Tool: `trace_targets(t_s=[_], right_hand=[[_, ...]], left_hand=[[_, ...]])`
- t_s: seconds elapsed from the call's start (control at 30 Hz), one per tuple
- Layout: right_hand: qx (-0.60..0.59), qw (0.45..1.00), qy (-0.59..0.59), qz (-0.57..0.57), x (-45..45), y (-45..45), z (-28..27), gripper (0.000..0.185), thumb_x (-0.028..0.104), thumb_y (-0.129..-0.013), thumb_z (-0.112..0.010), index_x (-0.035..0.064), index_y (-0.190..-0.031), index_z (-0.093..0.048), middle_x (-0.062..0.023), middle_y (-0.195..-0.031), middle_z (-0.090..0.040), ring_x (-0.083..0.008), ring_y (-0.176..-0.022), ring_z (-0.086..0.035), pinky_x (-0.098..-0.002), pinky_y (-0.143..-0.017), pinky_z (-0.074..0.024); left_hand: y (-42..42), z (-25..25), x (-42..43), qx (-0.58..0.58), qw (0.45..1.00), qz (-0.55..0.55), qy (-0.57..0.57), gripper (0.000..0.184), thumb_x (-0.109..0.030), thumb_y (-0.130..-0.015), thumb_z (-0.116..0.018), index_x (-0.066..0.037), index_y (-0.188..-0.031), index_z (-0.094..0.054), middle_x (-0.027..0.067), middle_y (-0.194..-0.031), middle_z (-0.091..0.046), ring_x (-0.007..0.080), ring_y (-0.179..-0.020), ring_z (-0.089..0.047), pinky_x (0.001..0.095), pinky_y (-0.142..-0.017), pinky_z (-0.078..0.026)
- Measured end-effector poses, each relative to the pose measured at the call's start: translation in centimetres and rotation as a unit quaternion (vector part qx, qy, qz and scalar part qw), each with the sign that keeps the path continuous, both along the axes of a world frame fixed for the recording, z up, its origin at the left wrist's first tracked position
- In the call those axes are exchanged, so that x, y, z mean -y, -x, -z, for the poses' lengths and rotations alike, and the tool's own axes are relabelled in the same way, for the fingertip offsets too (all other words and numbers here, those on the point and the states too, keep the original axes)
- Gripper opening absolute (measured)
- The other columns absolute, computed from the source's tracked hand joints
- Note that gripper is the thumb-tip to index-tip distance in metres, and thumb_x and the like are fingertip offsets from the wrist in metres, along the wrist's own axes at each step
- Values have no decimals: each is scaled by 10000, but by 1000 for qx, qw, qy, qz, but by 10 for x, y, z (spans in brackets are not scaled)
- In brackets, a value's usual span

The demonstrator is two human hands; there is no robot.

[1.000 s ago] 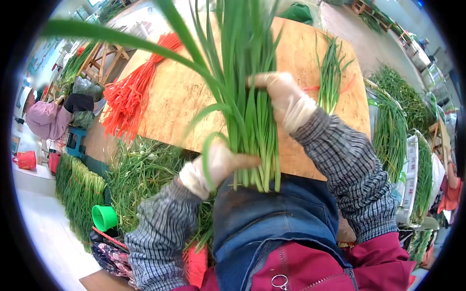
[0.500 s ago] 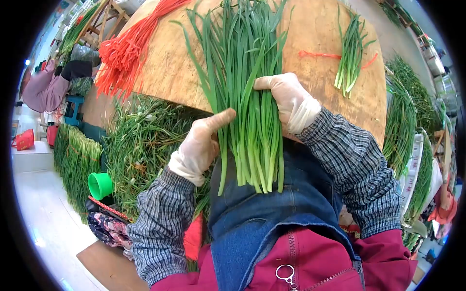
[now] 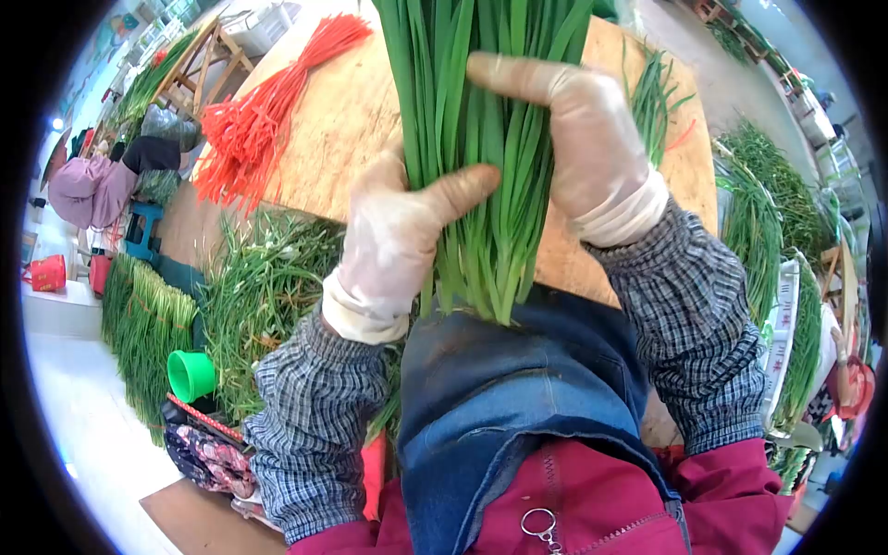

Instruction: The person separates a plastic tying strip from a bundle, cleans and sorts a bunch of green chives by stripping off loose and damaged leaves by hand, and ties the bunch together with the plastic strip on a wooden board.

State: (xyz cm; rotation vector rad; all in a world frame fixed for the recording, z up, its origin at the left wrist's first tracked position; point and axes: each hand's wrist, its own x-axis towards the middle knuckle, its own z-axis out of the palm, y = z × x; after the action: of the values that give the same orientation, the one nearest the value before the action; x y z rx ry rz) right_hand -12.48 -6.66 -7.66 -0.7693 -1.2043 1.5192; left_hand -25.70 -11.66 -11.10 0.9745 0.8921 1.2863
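Note:
A thick bunch of garlic chives is held between my gloved hands, its pale cut ends towards me over the blue apron. My left hand wraps it from the left, thumb across the front of the stems. From the right, my right hand grips it higher up, its thumb lying over the leaves. The fingers behind the bunch are hidden. Past my right hand, a smaller bunch of chives lies on the round wooden table, partly covered by that hand.
Red plastic ties lie in a sheaf at the table's left. Loose greens are heaped below the left edge. Tied green bundles and a green cup stand farther left. More greens are at the right.
Both hands have lifted the chives up towards the camera. My left hand has closed further around the stems, and the right has moved up with the bunch.

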Motion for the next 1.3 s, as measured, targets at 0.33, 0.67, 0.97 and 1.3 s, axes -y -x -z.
trace_targets(t_s=[0.33,0.67,0.97,1.3], right_hand=[[12,975,-209,73,-21,-32,-54,194,94,-806,-582,-39,-945,-605,-95,-850,-637,-154,-720,-609,-245,-651,-495],[-15,985,-130,115,-36,-53,37,264,22,-715,-668,-46,-965,-619,-122,-925,-647,-166,-783,-614,-277,-730,-499],[148,909,-312,232,-58,-111,-31,194,144,-807,-606,-12,-921,-624,-114,-858,-649,-226,-759,-634,-313,-701,-533],[24,978,93,187,-109,-245,-9,242,119,-832,-574,-69,-982,-544,-137,-878,-613,-221,-762,-629,-354,-712,-557]], left_hand=[[-29,-31,-63,-21,968,-28,-248,465,-7,-714,-685,24,-1119,-459,116,-994,-600,187,-886,-592,288,-783,-495],[-41,38,-82,-119,983,11,-137,530,-50,-705,-704,22,-1160,-442,156,-1032,-587,238,-951,-573,316,-819,-485],[-99,-44,-104,-156,958,113,-214,368,-224,-849,-549,26,-1117,-522,99,-1001,-590,187,-921,-548,286,-832,-425],[-224,-6,-185,-186,941,191,-208,548,-501,-820,-548,25,-972,-583,77,-852,-610,140,-756,-566,273,-708,-450]])
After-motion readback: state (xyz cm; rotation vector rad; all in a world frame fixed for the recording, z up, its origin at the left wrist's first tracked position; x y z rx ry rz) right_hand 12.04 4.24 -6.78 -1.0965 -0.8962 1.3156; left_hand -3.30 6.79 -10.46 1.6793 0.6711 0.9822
